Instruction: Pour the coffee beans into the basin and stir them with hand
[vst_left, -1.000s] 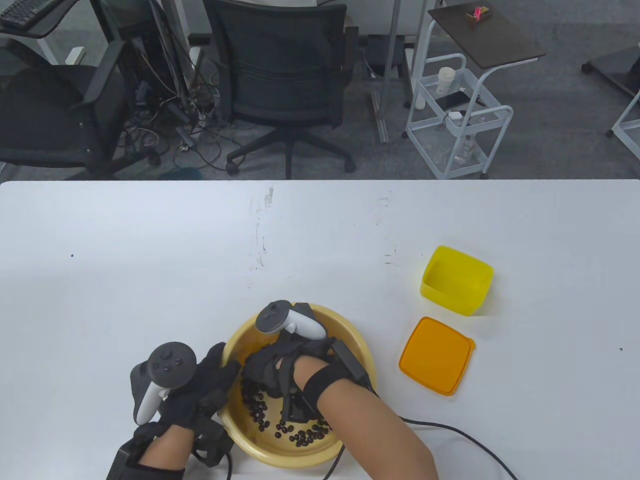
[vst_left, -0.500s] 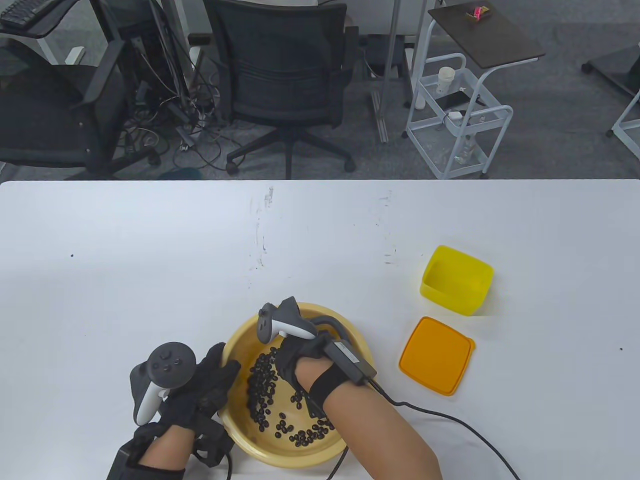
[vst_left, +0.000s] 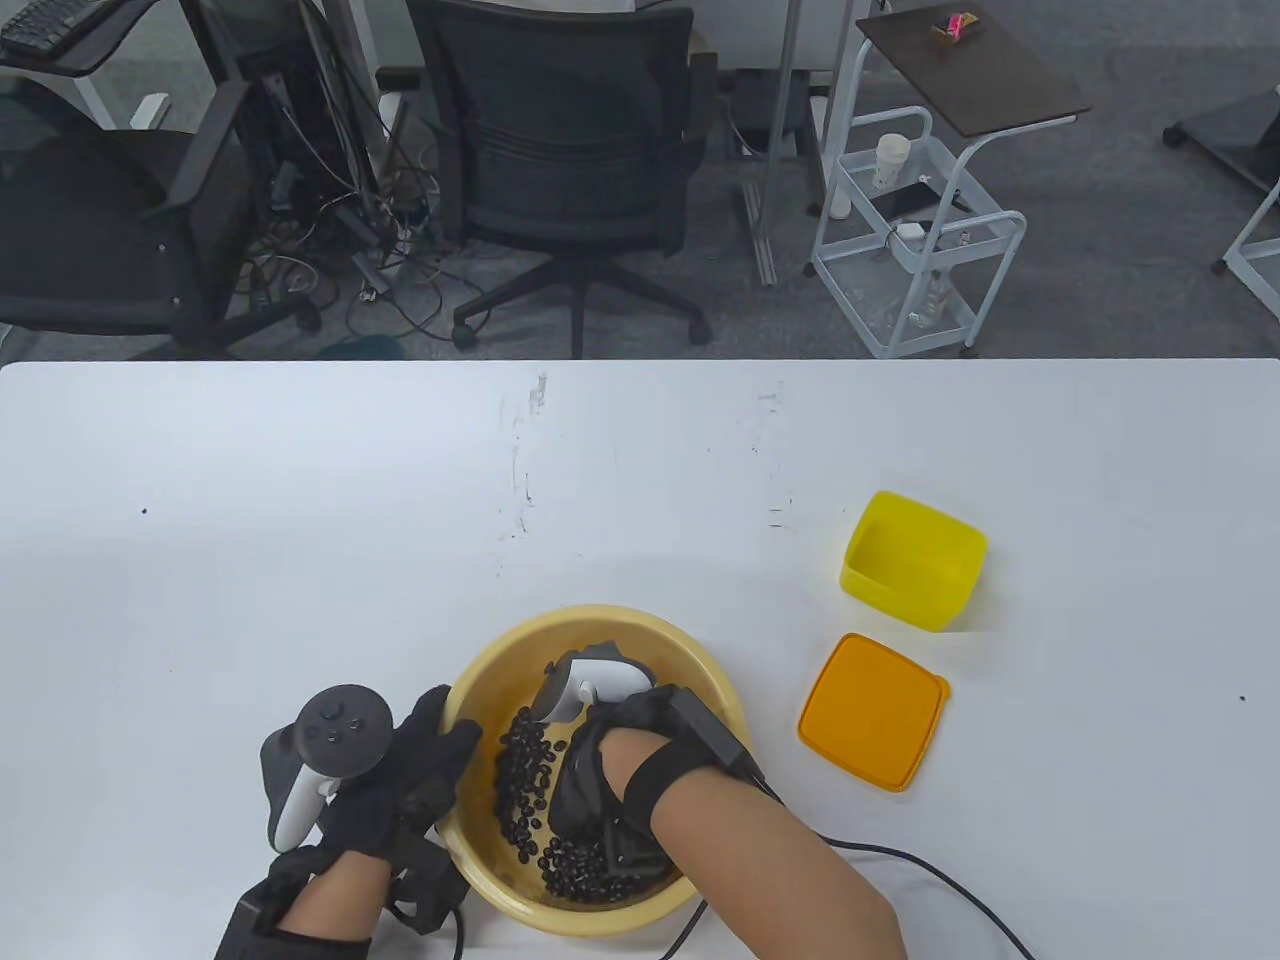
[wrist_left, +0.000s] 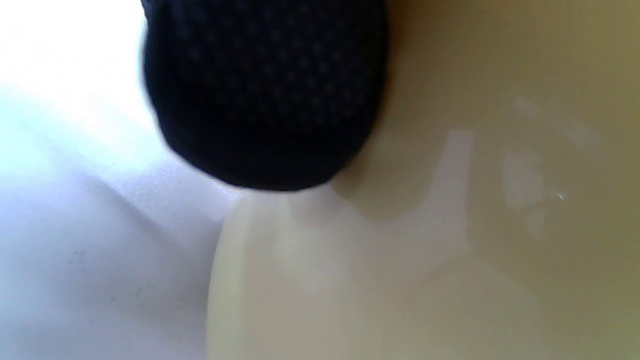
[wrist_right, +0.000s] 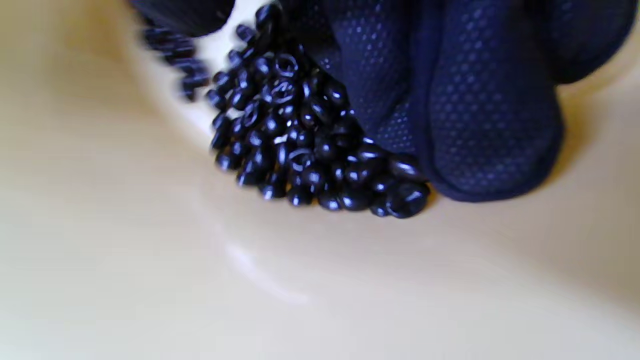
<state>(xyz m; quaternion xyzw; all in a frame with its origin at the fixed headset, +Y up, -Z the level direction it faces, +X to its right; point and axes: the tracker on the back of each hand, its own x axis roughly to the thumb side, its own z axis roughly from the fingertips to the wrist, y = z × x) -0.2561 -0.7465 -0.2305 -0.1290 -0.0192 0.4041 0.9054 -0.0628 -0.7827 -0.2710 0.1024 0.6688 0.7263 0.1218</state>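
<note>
Left grip: the left hand (vst_left: 395, 775) lies on the left rim of the basin (vst_left: 700, 665), fingers straight and close together, reaching over the edge; it holds nothing else. In the left wrist view one gloved fingertip (wrist_left: 265, 95) presses the basin's pale outer wall (wrist_left: 400, 260).
Right grip: the right hand (vst_left: 590, 775) is down inside the basin, palm down, fingers loosely bent and pushing into the beans (vst_left: 525, 775); the right wrist view shows its fingers (wrist_right: 480, 110) against the heap (wrist_right: 300, 145), not closed round anything.
Beans: all inside the basin, a dark pile along the left and near part of the floor, touching the right hand.
Basin: round, tan, upright with its mouth up, no long axis; near the front edge of the worktop (vst_left: 250, 520), between the two hands.
Box: yellow box (vst_left: 912, 560), open side up, to the right of the basin and well apart from it; its inside looks bare.
Lid: orange lid (vst_left: 872, 712) flat on the worktop, just nearer than the box.
Since half a second ago: the right hand has dropped nearer and lower in the basin, its tracker now over the middle instead of the far rim; the scattered near beans are gathered under the hand. Left hand, box and lid unchanged.
</note>
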